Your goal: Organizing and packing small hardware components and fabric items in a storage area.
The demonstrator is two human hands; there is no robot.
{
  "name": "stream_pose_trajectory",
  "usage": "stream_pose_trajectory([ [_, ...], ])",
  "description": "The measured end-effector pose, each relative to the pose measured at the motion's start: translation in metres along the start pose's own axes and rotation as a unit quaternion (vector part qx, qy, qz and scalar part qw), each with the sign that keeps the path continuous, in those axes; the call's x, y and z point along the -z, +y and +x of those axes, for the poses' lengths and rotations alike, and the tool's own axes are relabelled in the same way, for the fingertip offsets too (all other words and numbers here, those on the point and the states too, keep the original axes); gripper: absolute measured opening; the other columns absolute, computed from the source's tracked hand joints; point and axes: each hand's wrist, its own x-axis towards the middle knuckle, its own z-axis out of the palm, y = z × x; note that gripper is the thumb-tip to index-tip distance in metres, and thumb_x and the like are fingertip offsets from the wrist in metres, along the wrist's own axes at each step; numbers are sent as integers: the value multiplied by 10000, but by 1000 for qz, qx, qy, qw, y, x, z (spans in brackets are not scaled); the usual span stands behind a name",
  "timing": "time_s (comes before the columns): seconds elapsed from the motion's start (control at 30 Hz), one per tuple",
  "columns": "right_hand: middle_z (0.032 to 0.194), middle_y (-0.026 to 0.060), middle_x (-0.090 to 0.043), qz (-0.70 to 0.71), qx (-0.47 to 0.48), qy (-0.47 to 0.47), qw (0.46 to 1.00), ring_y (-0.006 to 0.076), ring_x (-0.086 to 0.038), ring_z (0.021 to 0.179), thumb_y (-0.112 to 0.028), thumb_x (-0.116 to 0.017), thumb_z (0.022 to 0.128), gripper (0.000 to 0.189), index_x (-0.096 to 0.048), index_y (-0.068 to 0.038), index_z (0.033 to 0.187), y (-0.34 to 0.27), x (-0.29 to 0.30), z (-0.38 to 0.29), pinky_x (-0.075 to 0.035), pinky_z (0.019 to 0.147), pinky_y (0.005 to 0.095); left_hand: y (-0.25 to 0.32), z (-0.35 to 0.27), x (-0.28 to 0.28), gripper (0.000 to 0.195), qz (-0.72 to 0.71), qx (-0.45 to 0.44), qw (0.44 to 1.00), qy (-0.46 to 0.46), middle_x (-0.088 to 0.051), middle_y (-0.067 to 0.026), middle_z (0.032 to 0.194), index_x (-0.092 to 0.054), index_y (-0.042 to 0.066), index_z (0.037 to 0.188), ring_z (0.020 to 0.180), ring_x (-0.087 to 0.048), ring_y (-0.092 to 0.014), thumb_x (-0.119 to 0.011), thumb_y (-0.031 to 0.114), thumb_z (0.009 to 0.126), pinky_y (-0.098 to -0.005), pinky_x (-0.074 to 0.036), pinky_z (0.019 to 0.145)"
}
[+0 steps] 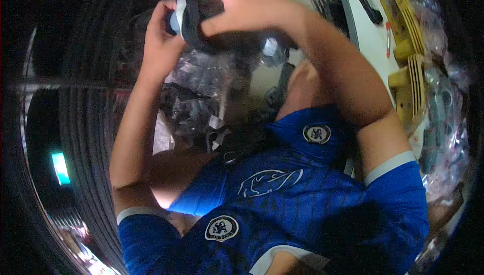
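Both hands are raised in front of me at the top of the view, around a small dark item [192, 18] with a white strip and a grey-blue rounded part. It looks soft and band-like, but blur leaves its exact kind unclear. My left hand [162, 42] grips it from the left, its thumb near the lower edge. From the other side, my right hand [230, 8] pinches the black edge between thumb and fingers. The right hand is blurred. Below the hands, clear plastic bags [200, 71] lie in shadow.
To the right runs a white surface [365, 25] bearing a black oblong object [369, 7], a red pen-like stick [388, 40] and yellow plastic racks [406, 22]. Plastic-wrapped goods [446, 124] lie beyond. My bare knee [302, 86] is close to that surface. Dark ribbed material [87, 142] stands left.
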Motion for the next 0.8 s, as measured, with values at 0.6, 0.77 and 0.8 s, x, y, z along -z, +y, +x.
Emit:
stream_pose_trajectory([
  [0.6, 1148, 58, -634, 322, 28, 225, 919, 138, -603, 1068, 45, -638, 875, 417, -486, -11, 1259, -53, -68, 2, -475, 952, 310, 66, -78, -3, 459, -312, 158, 900, 260, -577, -54, 738, -554, -24, 1182, 643, -544, -130, -409, 397, 1070, -253, -466, 632],
  [0.77, 1154, 62, -635, 380, -15, 190, 905, 144, -609, 1073, 39, -645, 877, 411, -486, -14, 1251, -58, -74, -1, -485, 940, 313, 69, -81, -11, 377, -288, 134, 893, 319, -600, -53, 792, -571, 11, 1169, 669, -555, -120, -477, 358, 1057, -251, -473, 631],
  [0.8, 1156, 61, -634, 359, -18, 179, 916, 144, -609, 1070, 37, -647, 877, 405, -492, -13, 1248, -56, -72, -1, -488, 938, 313, 68, -80, -10, 377, -287, 133, 893, 321, -600, -53, 792, -571, 11, 1169, 669, -555, -120, -477, 358, 1057, -251, -473, 631],
])
